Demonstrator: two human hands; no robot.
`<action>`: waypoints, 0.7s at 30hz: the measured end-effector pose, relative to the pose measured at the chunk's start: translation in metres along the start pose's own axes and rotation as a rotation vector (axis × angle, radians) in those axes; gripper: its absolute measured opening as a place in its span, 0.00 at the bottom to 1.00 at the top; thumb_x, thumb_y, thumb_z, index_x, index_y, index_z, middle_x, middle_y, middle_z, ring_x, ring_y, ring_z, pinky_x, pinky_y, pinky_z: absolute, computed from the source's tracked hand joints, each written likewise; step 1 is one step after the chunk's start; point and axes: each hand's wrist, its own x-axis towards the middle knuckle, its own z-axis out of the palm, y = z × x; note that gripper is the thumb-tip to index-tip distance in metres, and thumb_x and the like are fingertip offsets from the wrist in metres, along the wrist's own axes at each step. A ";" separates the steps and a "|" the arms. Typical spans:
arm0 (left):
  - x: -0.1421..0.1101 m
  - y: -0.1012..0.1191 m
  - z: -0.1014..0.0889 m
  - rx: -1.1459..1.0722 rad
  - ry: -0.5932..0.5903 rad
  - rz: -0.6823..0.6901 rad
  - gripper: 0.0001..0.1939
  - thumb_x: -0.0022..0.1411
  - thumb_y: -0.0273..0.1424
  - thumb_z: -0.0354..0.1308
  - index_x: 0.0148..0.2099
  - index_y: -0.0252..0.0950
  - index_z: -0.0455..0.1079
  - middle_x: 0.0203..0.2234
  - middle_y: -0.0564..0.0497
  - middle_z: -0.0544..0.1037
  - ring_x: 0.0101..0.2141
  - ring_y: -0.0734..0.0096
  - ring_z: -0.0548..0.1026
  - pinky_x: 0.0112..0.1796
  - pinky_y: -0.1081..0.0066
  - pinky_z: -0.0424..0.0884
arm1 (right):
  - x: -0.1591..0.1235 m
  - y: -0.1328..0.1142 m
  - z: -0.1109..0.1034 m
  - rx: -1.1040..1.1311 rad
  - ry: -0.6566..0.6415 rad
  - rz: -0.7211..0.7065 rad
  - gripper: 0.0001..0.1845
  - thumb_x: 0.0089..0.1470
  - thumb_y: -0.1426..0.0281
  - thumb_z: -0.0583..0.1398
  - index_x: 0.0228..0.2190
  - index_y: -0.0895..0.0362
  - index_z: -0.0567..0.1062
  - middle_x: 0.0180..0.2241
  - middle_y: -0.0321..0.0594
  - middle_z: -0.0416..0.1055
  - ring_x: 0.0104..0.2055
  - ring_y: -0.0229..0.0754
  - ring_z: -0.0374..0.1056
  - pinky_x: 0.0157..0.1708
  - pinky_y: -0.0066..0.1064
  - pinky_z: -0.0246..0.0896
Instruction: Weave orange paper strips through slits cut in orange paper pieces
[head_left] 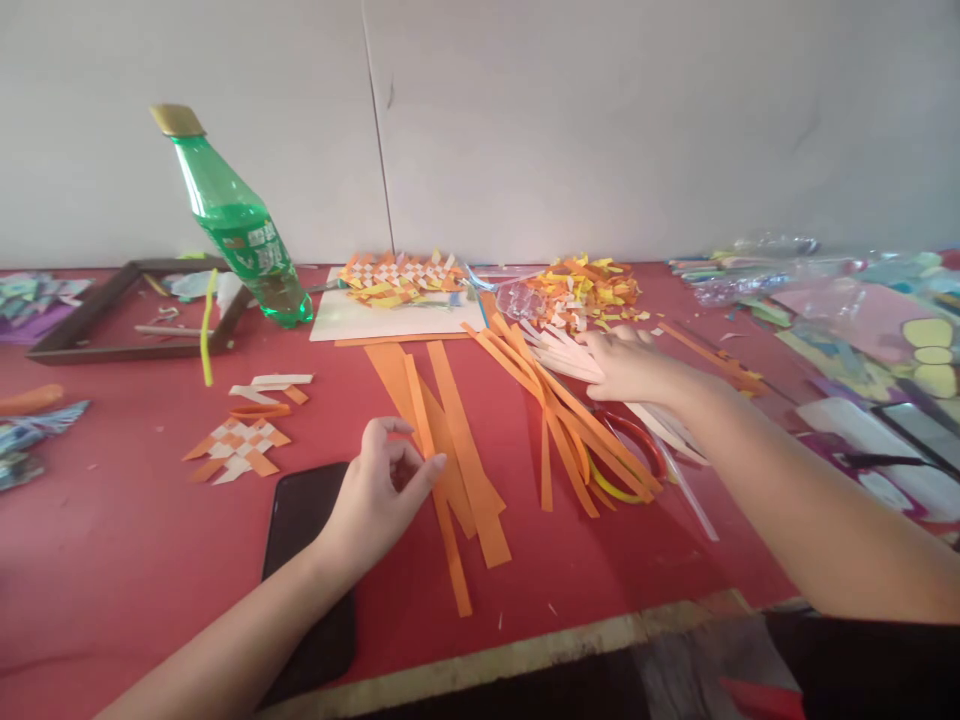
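My left hand [390,465] pinches a narrow orange paper strip [452,560] between thumb and fingers, above wider orange strips [469,455] on the red table. Farther right, my right hand [626,365] is closed at a bundle of white paper strips [559,350]; its fingertips are partly hidden among them. Long narrow orange strips [559,400] lie crossed in a pile just below that hand. Red-handled scissors [652,440] show partly under the pile. A woven orange and white paper piece [238,448] lies left of my left hand.
A black phone [304,510] lies under my left forearm. Behind stand a green bottle [240,225], tilted in view, and a dark frame [82,352]. Paper scraps [585,285] and a white board [397,322] lie by the wall. Glasses [892,465] and plastic-wrapped papers are at right.
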 end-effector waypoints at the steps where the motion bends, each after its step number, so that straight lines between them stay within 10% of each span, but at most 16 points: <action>1: 0.000 0.000 0.000 -0.022 -0.004 -0.004 0.16 0.60 0.40 0.61 0.43 0.41 0.58 0.20 0.60 0.69 0.22 0.68 0.68 0.28 0.69 0.61 | 0.003 0.001 0.003 -0.019 -0.027 -0.024 0.22 0.42 0.77 0.64 0.43 0.60 0.75 0.40 0.53 0.74 0.45 0.53 0.67 0.41 0.38 0.53; 9: 0.000 -0.002 0.001 -0.061 -0.051 0.000 0.15 0.63 0.38 0.58 0.48 0.41 0.58 0.23 0.59 0.70 0.23 0.70 0.67 0.28 0.71 0.61 | 0.024 0.000 0.023 -0.196 -0.147 0.031 0.19 0.45 0.77 0.60 0.43 0.66 0.72 0.39 0.58 0.74 0.43 0.59 0.69 0.41 0.42 0.56; 15: -0.001 -0.005 -0.001 -0.045 -0.059 0.083 0.13 0.66 0.35 0.54 0.51 0.41 0.58 0.30 0.53 0.73 0.28 0.68 0.71 0.30 0.69 0.67 | 0.022 -0.007 -0.014 -0.120 0.020 0.235 0.19 0.54 0.73 0.55 0.48 0.65 0.65 0.43 0.60 0.71 0.42 0.58 0.69 0.34 0.38 0.57; 21: -0.005 0.028 0.001 0.490 0.086 0.789 0.24 0.60 0.26 0.61 0.57 0.39 0.61 0.54 0.36 0.73 0.56 0.50 0.69 0.56 0.50 0.63 | 0.007 -0.053 -0.048 0.103 0.031 0.064 0.16 0.51 0.73 0.58 0.44 0.57 0.69 0.38 0.51 0.73 0.36 0.52 0.68 0.34 0.37 0.59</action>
